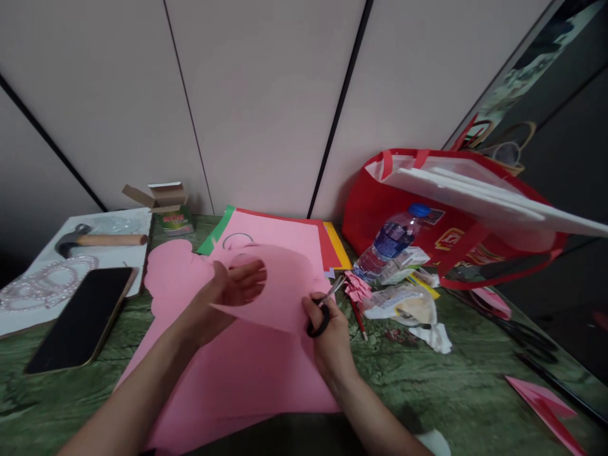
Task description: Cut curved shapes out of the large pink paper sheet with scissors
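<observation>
A pair of scissors (325,320) with black handles sits in my right hand (335,342), its metal blades slanting up and to the right. A pink paper sheet (287,285) with a curved cut-out on its left side is raised above the other pink paper; its right edge meets the fingers of my right hand. At the cut-out, my left hand (237,288) has its fingers stretched out and its thumb raised, partly covered by the sheet. More pink paper (247,380) lies below both hands, and pink paper with a scalloped edge (173,269) lies to the left.
A phone (83,320), a claw hammer (111,240) and clear beads (52,282) lie at left. Behind stands an opened small box (175,218). A water bottle (389,240), crumpled pink paper (357,286), a red pencil (360,320) and a red bag (361,209) are at right.
</observation>
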The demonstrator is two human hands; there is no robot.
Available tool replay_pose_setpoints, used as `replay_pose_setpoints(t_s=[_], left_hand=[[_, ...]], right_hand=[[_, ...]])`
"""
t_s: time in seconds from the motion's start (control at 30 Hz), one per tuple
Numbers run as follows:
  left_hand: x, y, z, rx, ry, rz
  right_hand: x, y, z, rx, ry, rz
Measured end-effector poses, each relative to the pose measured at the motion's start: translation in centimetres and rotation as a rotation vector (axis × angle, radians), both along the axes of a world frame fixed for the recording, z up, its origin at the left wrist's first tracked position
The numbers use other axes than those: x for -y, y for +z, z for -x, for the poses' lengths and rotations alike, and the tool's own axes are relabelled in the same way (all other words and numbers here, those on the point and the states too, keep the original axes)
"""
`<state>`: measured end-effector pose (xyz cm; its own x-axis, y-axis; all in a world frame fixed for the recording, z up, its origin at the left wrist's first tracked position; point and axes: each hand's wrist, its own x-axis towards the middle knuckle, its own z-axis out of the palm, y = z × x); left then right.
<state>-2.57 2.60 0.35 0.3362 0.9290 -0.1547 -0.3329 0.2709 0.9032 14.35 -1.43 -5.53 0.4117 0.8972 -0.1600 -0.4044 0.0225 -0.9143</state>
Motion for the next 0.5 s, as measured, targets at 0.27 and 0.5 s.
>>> replay_pose_setpoints(t_s=[0.27,0.5], left_hand=[[2.5,-0.9,-3.1,-0.351,0.014,-0.181],[2.2,-2.0,-2.6,-0.307,0.126,-0.077]], right_hand=[[0.1,0.5,-0.1,-0.137,-0.005,-0.026],[0.6,0.6,-0.1,0.155,0.039,-0.041]])
